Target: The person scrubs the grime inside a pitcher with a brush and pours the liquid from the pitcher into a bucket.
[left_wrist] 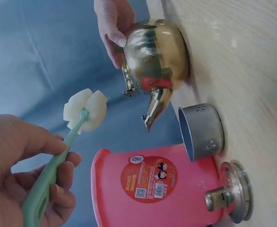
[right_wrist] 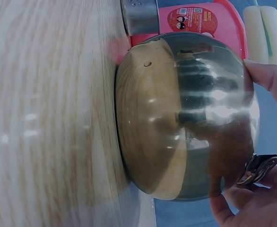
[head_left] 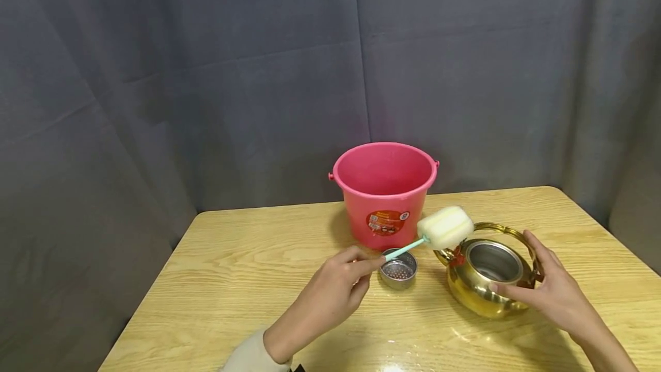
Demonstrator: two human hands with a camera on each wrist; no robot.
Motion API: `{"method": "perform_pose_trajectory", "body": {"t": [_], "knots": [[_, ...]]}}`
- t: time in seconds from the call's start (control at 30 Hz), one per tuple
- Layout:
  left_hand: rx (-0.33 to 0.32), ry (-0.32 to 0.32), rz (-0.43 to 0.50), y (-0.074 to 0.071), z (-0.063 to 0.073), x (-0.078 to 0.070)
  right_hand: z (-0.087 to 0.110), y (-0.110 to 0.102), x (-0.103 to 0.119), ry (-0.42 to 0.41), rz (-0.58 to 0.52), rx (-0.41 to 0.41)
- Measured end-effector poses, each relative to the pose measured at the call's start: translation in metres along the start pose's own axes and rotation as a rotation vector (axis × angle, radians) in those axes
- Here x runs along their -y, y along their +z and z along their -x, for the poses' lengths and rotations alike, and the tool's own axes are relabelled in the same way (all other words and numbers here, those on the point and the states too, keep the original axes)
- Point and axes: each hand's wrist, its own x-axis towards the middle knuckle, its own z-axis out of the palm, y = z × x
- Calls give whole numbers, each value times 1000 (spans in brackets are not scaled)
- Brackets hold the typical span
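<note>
Your left hand (head_left: pixel 335 283), at the lower center of the head view, grips the green handle of a sponge brush (head_left: pixel 445 227), its fingers curled around the stem and the pale sponge raised apart from the kettle. Your right hand (head_left: pixel 552 289) grasps that gold kettle (head_left: pixel 480 300) on the desk (head_left: pixel 248 280) at the lower right, thumb against the body and other fingers by the handle. A metal strainer (head_left: pixel 396 285) sits below center, just beside a pink bucket (head_left: pixel 384 202) standing mid-frame before a gray curtain (head_left: pixel 258 102). A metal lid (left_wrist: pixel 245 191) lies at the lower right of your left wrist view.
</note>
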Motion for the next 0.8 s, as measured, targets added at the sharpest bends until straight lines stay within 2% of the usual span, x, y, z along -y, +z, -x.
{"method": "perform_pose_trajectory", "body": {"t": [0.2,0.33,0.63,0.8], "knots": [[-9,-73,130,-4,10,3,0,0,0,5,-3,10],[-17,-110,149,-7,17,5,0,0,1,9,-5,14],[0,-290,223,-20,35,9,-1,1,-1,-5,-14,9],[-18,-360,224,-31,44,12,-1,0,0,-4,5,11]]}}
